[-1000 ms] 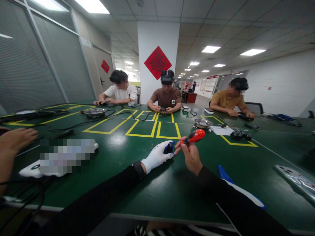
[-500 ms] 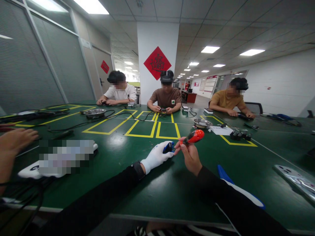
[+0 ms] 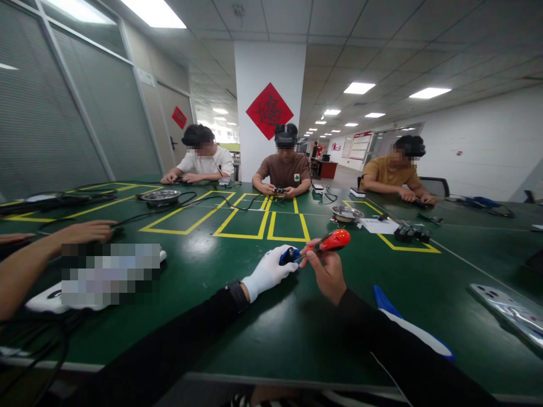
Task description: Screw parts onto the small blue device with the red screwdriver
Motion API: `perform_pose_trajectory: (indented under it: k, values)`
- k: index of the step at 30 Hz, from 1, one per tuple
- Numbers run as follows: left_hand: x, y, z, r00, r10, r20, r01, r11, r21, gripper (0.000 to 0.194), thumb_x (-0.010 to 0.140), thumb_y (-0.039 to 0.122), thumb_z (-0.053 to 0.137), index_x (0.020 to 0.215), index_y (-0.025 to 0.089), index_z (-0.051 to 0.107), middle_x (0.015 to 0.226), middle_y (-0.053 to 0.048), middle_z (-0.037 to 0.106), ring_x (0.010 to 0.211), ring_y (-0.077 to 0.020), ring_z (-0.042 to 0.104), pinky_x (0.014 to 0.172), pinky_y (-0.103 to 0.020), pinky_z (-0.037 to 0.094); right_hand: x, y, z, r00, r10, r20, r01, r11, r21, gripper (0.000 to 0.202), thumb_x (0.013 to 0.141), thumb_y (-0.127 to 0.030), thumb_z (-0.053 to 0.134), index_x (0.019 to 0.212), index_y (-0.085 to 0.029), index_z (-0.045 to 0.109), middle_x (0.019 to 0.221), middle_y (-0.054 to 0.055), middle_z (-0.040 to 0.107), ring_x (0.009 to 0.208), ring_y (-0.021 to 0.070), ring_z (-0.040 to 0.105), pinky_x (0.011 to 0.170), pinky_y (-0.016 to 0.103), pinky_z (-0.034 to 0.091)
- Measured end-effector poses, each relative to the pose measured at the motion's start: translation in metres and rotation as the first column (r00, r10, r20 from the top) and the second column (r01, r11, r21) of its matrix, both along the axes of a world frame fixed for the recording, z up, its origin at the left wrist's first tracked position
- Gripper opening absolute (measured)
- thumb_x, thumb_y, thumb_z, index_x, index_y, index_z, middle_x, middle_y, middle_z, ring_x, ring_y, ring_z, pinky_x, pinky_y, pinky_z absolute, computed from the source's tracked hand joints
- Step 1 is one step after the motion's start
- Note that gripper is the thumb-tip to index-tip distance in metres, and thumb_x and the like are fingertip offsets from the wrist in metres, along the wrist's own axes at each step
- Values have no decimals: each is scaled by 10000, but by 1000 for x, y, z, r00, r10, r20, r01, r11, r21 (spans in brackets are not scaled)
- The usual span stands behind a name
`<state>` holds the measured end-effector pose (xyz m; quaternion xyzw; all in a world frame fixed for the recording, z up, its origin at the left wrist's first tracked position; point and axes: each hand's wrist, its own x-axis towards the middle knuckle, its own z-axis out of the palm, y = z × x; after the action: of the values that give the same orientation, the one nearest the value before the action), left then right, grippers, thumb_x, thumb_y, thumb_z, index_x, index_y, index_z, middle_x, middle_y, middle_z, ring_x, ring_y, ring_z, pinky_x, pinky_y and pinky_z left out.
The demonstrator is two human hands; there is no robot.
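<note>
My left hand [image 3: 270,270], in a white glove, is closed around a small blue and black part [image 3: 289,256] with a round metal fitting on top. Its exact kind is hard to make out. My right hand [image 3: 327,272] is bare and grips a screwdriver [image 3: 336,241] with a red and black handle. The thin shaft points left, towards the part in my gloved fingers; whether the tip touches it I cannot tell. To the right of my right forearm lies a blue and white curved piece [image 3: 413,325] on the green table [image 3: 203,350].
A white device [image 3: 44,298], partly blurred, lies at left near another person's hand [image 3: 87,232]. Metal bowls [image 3: 347,213] and several black blocks [image 3: 411,233] stand farther back. A phone [image 3: 509,314] rests at right. Three people sit across the table.
The screwdriver's handle has turned and dipped slightly in my right hand. My left hand stays nearly still. At left, the other person's hand has reached farther right, over the white device.
</note>
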<state>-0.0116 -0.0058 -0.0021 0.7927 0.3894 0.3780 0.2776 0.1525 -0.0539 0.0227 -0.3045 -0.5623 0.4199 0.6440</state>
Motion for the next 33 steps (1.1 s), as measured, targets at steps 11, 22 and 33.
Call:
perform_pose_trajectory:
  k: [11,22,33]
  values:
    - [2,-6,5,998,52,-23,-51,998,47,259,770,300,569,998,181,601,901,-27,645,735,-157,587,658,-259,464,-15,2,19,1000,29,-3,-28,988,151,350,840,-253,590,1171,-280,482,689,-60,514,549,102,510,613,267,467]
    - [1,-8,7,997,57,-42,-54,996,71,306,776,306,572,1059,191,592,984,-33,642,816,-172,595,731,-277,480,-5,1,19,986,-152,71,133,966,224,299,851,-283,575,1145,-240,539,1253,65,522,1086,202,559,965,393,425]
    - [1,-9,7,998,51,-31,-50,998,29,337,770,323,577,1080,194,597,969,-37,646,724,-153,592,674,-262,481,-2,17,6,998,-60,13,55,968,243,225,921,-337,424,1133,-270,455,837,-14,556,737,148,580,827,369,473]
